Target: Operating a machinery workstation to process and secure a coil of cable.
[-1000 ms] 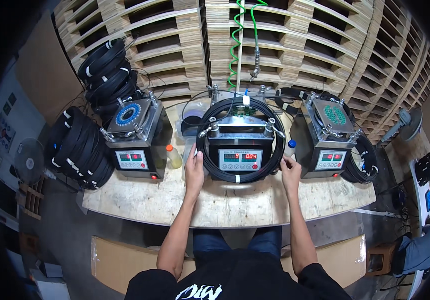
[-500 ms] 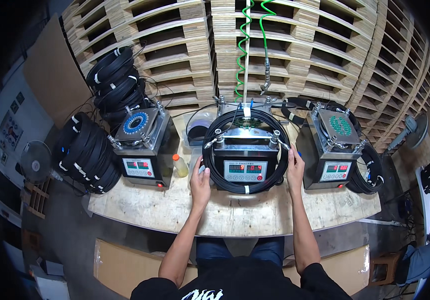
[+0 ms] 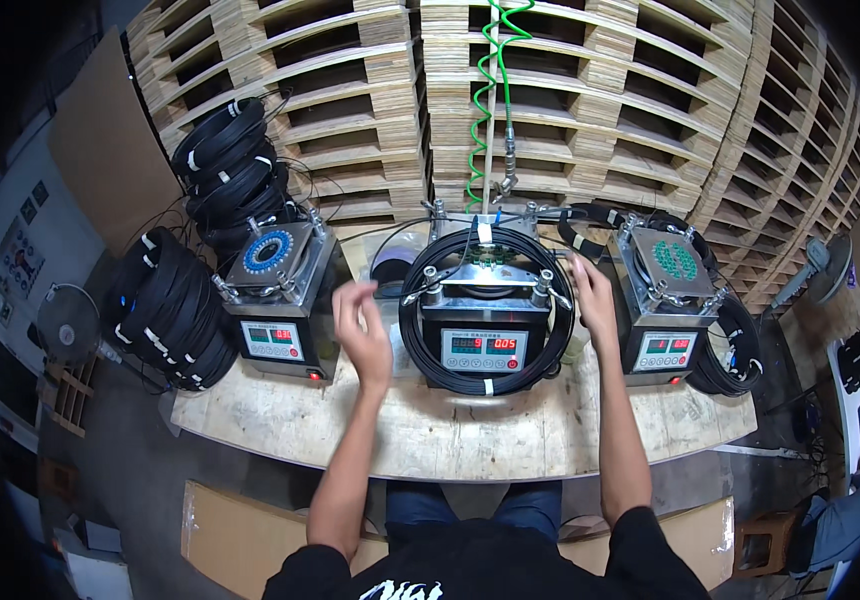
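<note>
A large coil of black cable [image 3: 488, 386], bound with white tape, hangs around the front of the middle metal machine [image 3: 430, 335]. That machine has a lit red and green display and clamp posts on top. My left hand [image 3: 364, 335] is raised just left of the coil, apart from it, with its fingers loosely bent and nothing in them. Close to the coil's right side is my right hand [image 3: 596, 300], its fingers stretched upward. Whether its fingertips touch the cable I cannot tell.
Similar machines stand at left [image 3: 280, 345] and right [image 3: 662, 345], topped with blue and green rings of parts. Stacked black cable coils [image 3: 165, 320] fill the far left. A green coiled air hose [image 3: 506, 90] hangs before wooden pallets [image 3: 340, 120].
My left hand has come off the coil's left side, moving left and up. My right hand has loosened and shifted slightly upward. The hanging air hose has swung left.
</note>
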The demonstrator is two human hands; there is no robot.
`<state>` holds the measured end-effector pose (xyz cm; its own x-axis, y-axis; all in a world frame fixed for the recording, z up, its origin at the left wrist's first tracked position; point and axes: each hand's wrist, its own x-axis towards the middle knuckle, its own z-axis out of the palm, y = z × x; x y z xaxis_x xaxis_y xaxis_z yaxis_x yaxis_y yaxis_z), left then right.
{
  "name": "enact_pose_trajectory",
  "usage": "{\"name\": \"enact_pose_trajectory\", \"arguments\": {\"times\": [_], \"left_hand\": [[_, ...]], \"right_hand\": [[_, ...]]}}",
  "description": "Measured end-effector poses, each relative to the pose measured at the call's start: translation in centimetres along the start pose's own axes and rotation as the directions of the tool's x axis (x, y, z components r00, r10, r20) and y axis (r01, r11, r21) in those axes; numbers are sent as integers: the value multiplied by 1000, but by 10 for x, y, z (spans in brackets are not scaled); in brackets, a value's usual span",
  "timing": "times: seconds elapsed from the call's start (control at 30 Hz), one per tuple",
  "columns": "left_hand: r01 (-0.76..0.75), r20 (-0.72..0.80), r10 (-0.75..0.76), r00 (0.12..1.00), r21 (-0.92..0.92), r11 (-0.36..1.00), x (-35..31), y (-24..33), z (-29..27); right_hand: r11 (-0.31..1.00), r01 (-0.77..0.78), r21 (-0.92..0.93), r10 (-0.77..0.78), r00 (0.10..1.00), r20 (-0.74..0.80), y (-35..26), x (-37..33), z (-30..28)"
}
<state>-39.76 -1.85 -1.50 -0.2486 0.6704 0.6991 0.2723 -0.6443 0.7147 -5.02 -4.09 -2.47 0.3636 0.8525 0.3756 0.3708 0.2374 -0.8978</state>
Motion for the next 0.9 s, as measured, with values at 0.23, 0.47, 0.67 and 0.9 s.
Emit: {"name": "enact_pose_trajectory", "arguments": {"times": [0.23, 0.47, 0.67, 0.9], "left_hand": [[-15, 612, -114, 782, 201, 980, 114, -66, 94], [644, 627, -530, 571, 58, 763, 100, -81, 120], [642, 579, -550, 602, 58, 764, 98, -79, 128], [690, 617, -536, 576, -16, 723, 100, -91, 124]], "right_hand": [[994, 58, -96, -28, 958, 285, 7, 114, 51], [953, -173, -249, 179, 984, -1, 3, 108, 74], [965, -109, -238, 88, 991, -98, 27, 116, 63], [988, -147, 57, 145, 989, 31, 48, 124, 70]]}}
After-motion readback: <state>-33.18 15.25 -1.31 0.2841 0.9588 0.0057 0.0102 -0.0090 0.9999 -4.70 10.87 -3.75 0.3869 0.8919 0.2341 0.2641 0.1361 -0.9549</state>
